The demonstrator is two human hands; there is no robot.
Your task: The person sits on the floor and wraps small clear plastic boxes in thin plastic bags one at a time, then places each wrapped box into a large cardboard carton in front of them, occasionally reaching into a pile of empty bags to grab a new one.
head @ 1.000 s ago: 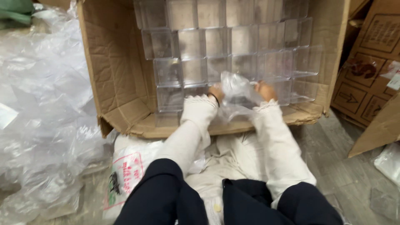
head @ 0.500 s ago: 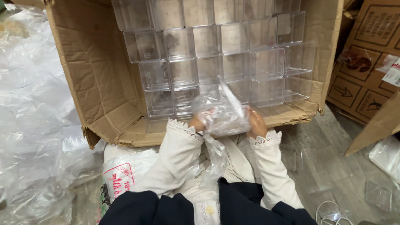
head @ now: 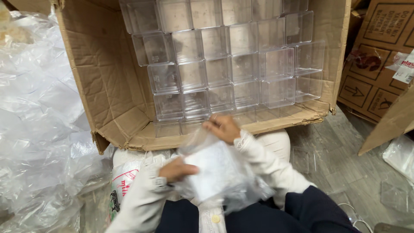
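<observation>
My left hand (head: 176,169) and my right hand (head: 222,128) both hold a clear plastic box wrapped in a thin transparent bag (head: 217,170), low over my lap. The left hand grips its left side. The right hand pinches the bag's top edge. Just beyond them lies a large open cardboard carton (head: 101,90) on its side, filled with stacked clear plastic boxes (head: 235,64). My sleeves are white and my trousers dark.
Crumpled clear plastic sheeting (head: 36,129) piles up on the left. A white printed sack (head: 125,181) lies under my left arm. More cardboard cartons (head: 379,60) stand at the right on a grey plank floor (head: 345,172), with loose clear boxes (head: 394,196) there.
My hands have pulled the bagged clear box back from the carton's mouth and down to my lap. The left hand slid to its side; the right stays on the top edge.
</observation>
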